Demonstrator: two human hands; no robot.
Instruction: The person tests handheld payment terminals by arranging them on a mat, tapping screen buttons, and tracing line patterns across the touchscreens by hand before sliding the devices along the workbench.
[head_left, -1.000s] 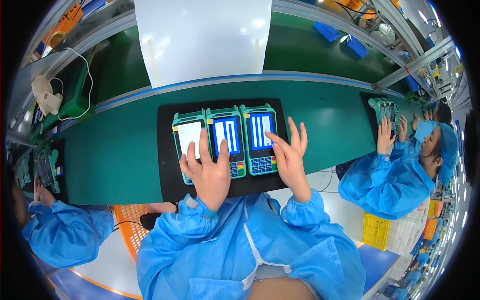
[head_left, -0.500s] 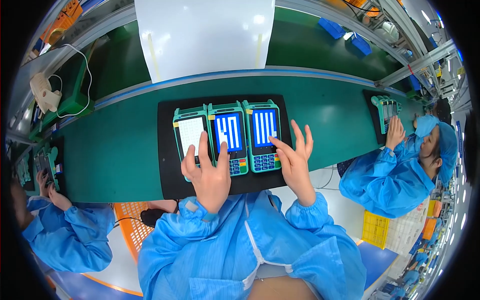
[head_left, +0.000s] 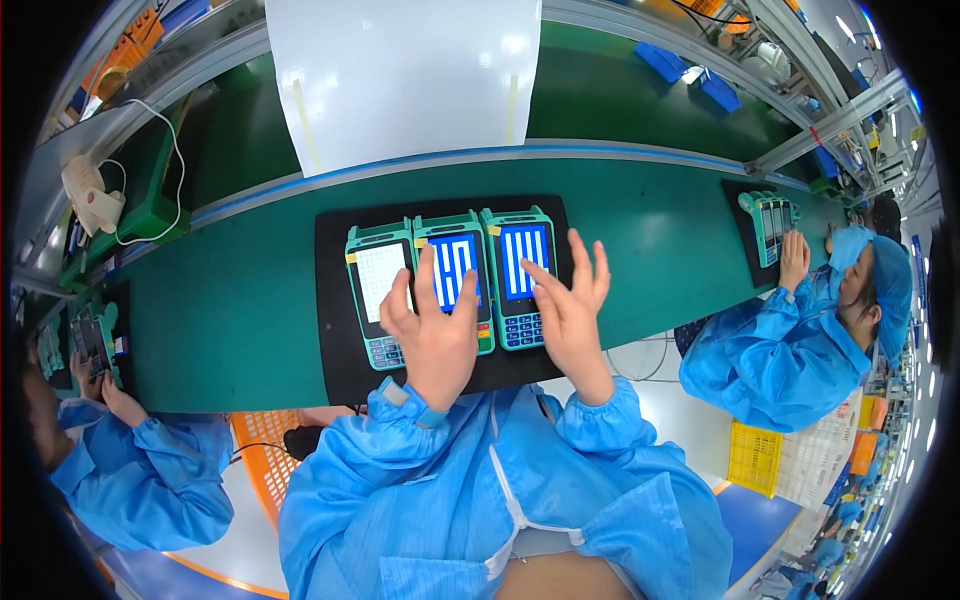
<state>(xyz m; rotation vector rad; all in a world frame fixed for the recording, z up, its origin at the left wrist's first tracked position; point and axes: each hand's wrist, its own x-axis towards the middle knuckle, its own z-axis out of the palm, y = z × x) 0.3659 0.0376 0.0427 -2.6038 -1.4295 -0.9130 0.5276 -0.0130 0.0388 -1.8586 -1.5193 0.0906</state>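
Three green card payment terminals stand side by side on a black mat (head_left: 345, 385). The left terminal (head_left: 377, 281) has a white grid on its screen. Blue screens with white bar patterns show on the middle terminal (head_left: 447, 255) and the right terminal (head_left: 524, 246). My left hand (head_left: 438, 345) hovers over the middle terminal with its fingers apart, hiding part of its screen and keypad. My right hand (head_left: 572, 318) is open too, its index fingertip at the right terminal's screen; whether it touches I cannot tell. Neither hand holds anything.
The mat lies on a green workbench (head_left: 240, 300). A white sheet (head_left: 405, 80) hangs behind it. Co-workers in blue sit to the left (head_left: 140, 470) and right (head_left: 775, 350), hands at similar devices. An orange basket (head_left: 265, 455) and a yellow crate (head_left: 755, 457) stand below bench level.
My left hand has shifted right, away from the left terminal and over the middle one. My right index finger has moved left across its screen. The middle screen's white pattern differs.
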